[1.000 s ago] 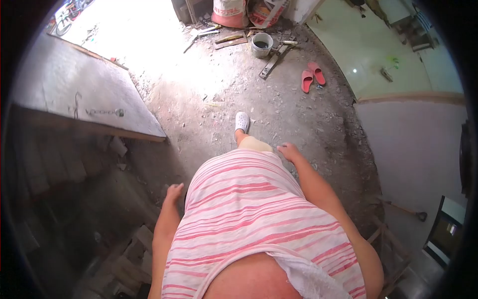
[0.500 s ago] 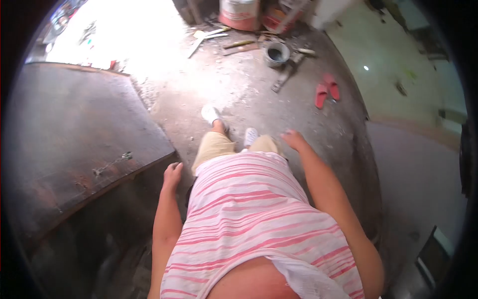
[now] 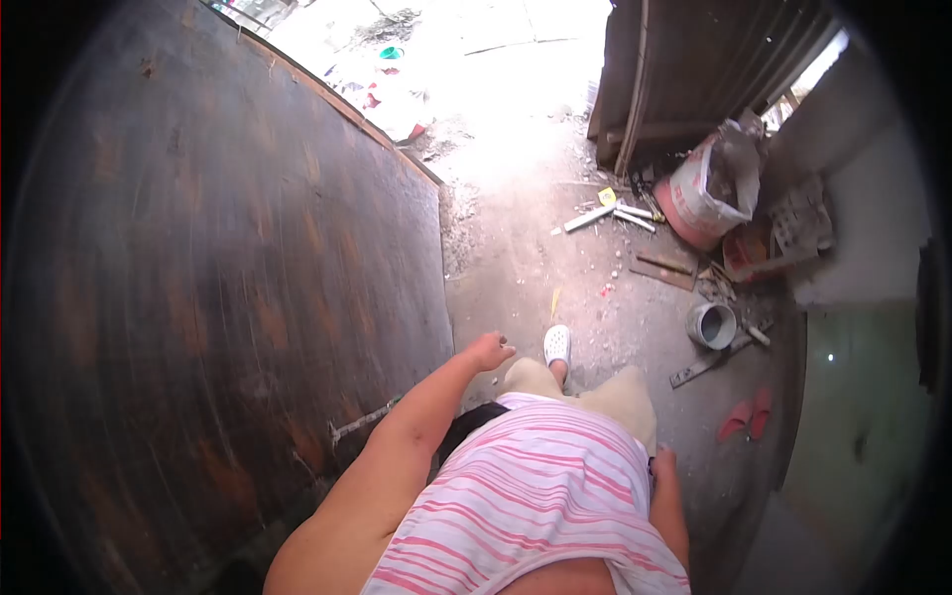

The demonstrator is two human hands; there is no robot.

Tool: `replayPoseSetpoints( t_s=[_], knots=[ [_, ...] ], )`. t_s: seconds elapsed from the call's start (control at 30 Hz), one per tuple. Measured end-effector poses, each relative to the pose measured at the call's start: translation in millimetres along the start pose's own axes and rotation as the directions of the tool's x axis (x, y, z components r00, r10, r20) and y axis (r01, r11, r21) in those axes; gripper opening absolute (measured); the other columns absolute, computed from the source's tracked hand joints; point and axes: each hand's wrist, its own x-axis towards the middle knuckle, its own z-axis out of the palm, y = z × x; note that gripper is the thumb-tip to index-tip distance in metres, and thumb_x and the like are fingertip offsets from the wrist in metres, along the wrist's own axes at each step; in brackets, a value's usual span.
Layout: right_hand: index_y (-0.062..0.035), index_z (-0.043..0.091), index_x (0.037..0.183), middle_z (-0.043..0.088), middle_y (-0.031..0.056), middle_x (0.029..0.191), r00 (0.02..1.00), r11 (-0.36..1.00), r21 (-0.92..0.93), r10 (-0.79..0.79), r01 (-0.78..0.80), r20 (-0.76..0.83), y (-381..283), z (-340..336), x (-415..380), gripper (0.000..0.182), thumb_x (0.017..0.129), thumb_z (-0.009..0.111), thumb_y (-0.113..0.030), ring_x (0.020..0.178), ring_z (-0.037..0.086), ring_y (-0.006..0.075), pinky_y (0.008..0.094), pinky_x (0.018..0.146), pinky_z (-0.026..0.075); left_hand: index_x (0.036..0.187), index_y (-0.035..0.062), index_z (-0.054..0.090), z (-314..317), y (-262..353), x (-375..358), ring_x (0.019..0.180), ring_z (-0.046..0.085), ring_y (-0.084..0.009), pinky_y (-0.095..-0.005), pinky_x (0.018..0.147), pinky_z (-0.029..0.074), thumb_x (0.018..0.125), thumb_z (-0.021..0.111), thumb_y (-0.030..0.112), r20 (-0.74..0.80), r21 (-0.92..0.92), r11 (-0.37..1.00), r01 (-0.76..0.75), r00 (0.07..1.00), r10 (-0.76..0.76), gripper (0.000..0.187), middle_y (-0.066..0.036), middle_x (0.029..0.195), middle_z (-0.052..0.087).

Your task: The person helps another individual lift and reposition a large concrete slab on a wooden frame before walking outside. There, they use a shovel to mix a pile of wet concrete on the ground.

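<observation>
I look down at my pink-and-white striped top and tan trousers while walking on a dusty concrete floor. My left hand swings forward, loosely curled and holding nothing, close to the edge of a large rusty metal door panel on my left. My right hand hangs low by my hip, partly hidden behind my body, with nothing seen in it. One foot in a white clog steps ahead.
A grey bucket, a metal level and scattered hand tools lie ahead to the right. An open cement sack leans at the wall. Red slippers lie on the right. Bright daylight floods the doorway beyond.
My view has turned left and lifted; the rusty panel now fills the left side. My left hand has swung forward and my right hand has dropped back by my hip.
</observation>
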Motion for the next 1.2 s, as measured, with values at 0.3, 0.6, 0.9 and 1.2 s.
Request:
replayPoseSetpoints(
  t_s=[0.3, 0.6, 0.9, 1.2],
  knots=[
    [-0.0004, 0.064, 0.098, 0.061, 0.0089, 0.077, 0.995, 0.995, 0.087, -0.052, 0.045, 0.084, -156, -36, 112, 0.031, 0.083, 0.06, -0.027, 0.064, 0.056, 0.0181, 0.035, 0.051, 0.044, 0.112, -0.0018, 0.059, -111, 20, 70, 0.105, 0.058, -0.0338, -0.0387, 0.09, 0.046, 0.081, 0.062, 0.04, -0.125, -0.108, 0.99, 0.092, 0.987, -0.105, 0.053, -0.023, 0.11, 0.061],
    [-0.0015, 0.063, 0.083, 0.059, 0.0093, 0.07, 0.837, 0.78, -0.367, -0.546, 0.506, -0.007, -325, -89, 276, 0.032, 0.08, 0.06, -0.033, 0.06, 0.054, 0.0173, 0.0358, 0.049, 0.041, 0.098, -0.0031, 0.064, -135, -14, 94, 0.098, 0.062, -0.0323, -0.0372, 0.085, 0.047, 0.077, 0.064, 0.041, -0.258, -0.37, 0.885, 0.282, 0.884, -0.39, 0.049, -0.023, 0.1, 0.064],
    [0.0036, 0.062, 0.106, 0.065, 0.0196, 0.103, 0.966, 0.969, -0.082, -0.222, 0.234, 0.133, -556, -47, 317, 0.047, 0.08, 0.064, -0.035, 0.098, 0.062, 0.0281, 0.0357, 0.087, 0.045, 0.1, -0.0024, 0.065, -192, -83, 187, 0.096, 0.062, -0.0321, -0.0381, 0.083, 0.047, 0.078, 0.064, 0.042, 0.049, -0.544, 0.695, 0.47, 0.845, -0.533, 0.05, -0.022, 0.1, 0.065],
    [0.0066, 0.054, 0.12, 0.063, 0.0207, 0.107, 0.963, 0.959, -0.171, -0.246, 0.225, -0.11, -704, 32, 322, 0.052, 0.083, 0.062, -0.03, 0.098, 0.061, 0.026, 0.0347, 0.077, 0.05, 0.109, -0.0038, 0.06, -455, -99, 351, 0.108, 0.056, -0.0356, -0.0382, 0.092, 0.044, 0.08, 0.061, 0.045, -0.103, -0.273, 0.921, 0.279, 0.943, -0.317, 0.057, -0.024, 0.113, 0.06]
  ],
)
